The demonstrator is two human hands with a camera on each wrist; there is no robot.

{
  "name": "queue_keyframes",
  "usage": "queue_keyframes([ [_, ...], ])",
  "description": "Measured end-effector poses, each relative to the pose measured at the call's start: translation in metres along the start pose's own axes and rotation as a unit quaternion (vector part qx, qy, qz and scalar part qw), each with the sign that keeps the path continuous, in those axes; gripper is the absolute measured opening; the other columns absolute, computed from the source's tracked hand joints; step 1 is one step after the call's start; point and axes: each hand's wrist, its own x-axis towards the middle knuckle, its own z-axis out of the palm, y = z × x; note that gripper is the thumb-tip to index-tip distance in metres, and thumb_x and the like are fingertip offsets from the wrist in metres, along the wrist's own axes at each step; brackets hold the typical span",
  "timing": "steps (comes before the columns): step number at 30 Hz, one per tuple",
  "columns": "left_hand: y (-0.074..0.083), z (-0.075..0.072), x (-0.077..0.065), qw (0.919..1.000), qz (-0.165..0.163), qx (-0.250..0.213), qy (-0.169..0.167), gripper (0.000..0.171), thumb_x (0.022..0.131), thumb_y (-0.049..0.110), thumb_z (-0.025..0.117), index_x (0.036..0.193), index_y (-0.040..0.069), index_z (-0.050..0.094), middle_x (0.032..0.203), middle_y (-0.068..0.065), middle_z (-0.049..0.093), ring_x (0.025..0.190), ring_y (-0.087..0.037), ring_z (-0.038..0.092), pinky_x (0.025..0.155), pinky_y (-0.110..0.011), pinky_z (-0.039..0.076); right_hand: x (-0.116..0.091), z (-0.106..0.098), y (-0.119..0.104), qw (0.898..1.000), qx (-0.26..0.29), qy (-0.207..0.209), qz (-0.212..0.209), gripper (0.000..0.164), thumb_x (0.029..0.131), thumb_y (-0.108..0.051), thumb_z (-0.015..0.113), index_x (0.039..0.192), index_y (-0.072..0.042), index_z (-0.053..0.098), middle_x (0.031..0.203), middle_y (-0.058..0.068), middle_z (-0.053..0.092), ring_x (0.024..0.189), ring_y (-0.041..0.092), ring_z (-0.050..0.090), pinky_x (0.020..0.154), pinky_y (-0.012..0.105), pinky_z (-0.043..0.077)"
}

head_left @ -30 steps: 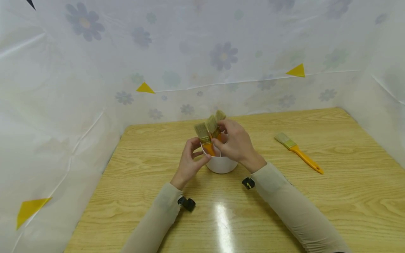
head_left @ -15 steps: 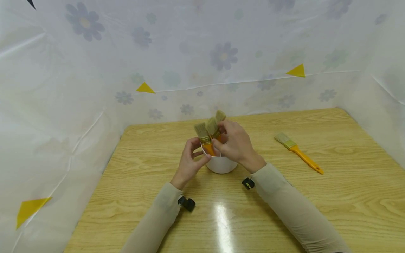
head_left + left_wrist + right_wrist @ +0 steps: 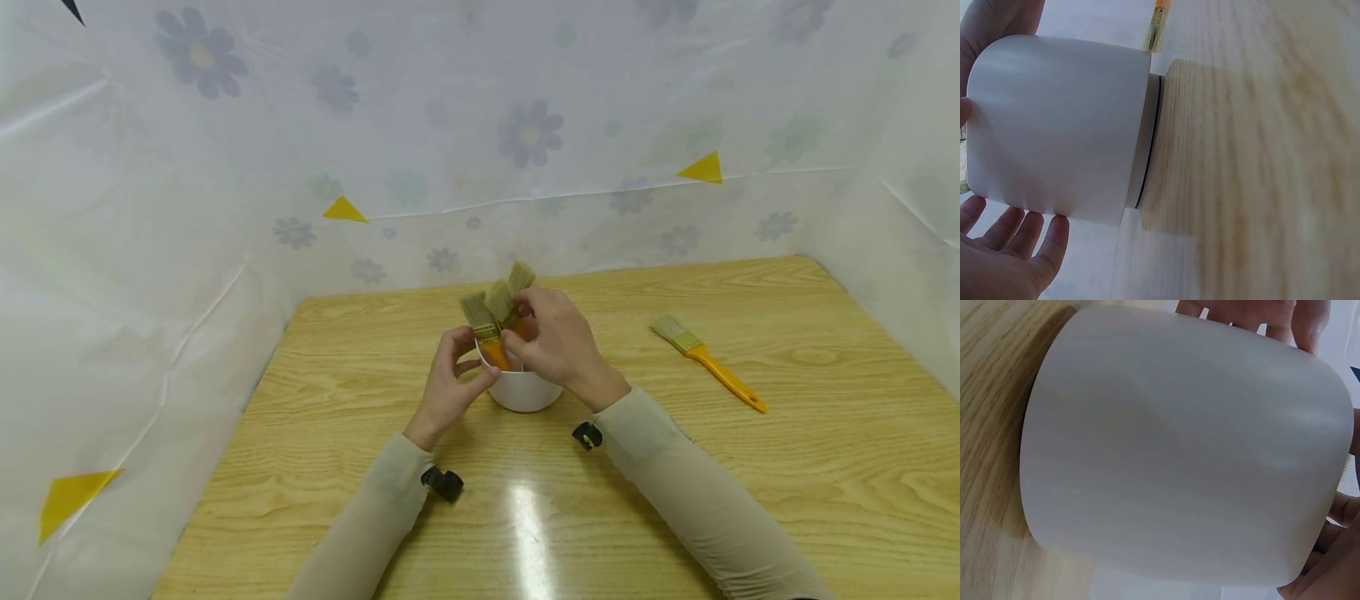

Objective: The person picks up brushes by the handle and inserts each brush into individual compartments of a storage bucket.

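table [image 3: 300,467]: glossy, under pot [image 3: 525,393] | sheeting [image 3: 465,162]: pale | flowers [image 3: 529,133]: hazy, perhaps printed

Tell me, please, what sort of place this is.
Probably a screened-off booth for tabletop recording, though I cannot be certain: whitish, shiny, flower-patterned sheeting encloses a yellow wood-grain table on three visible sides, and a small black device sits at each wrist.

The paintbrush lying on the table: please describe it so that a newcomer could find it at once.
On the wood-grain table, find the white container, then look right, past the right hand. There lies a paintbrush with pale bristles and an orange-yellow handle. Unlike the other brushes, which lean bristles-up in the container, it lies flat on the table.
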Motion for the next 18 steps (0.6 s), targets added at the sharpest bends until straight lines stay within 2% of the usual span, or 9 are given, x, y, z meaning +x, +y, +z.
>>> queue_keyframes([
  [18, 0.0002, 0.0004, -0.0001, 1.0000, 0.006, 0.001, -0.001, 0.057, 0.087, -0.002, 0.064, 0.136, -0.005, 0.035, 0.136, -0.022, 0.039, 0.128, -0.038, 0.039, 0.102, -0.055, 0.037, -0.0007, 0.0000, -0.0003, 1.000, -0.003, -0.005, 0.011, 0.045, 0.083, -0.027, 0.071, 0.119, -0.003, 0.060, 0.101, 0.009, 0.064, 0.092, 0.024, 0.058, 0.077, 0.040, 0.050],
])
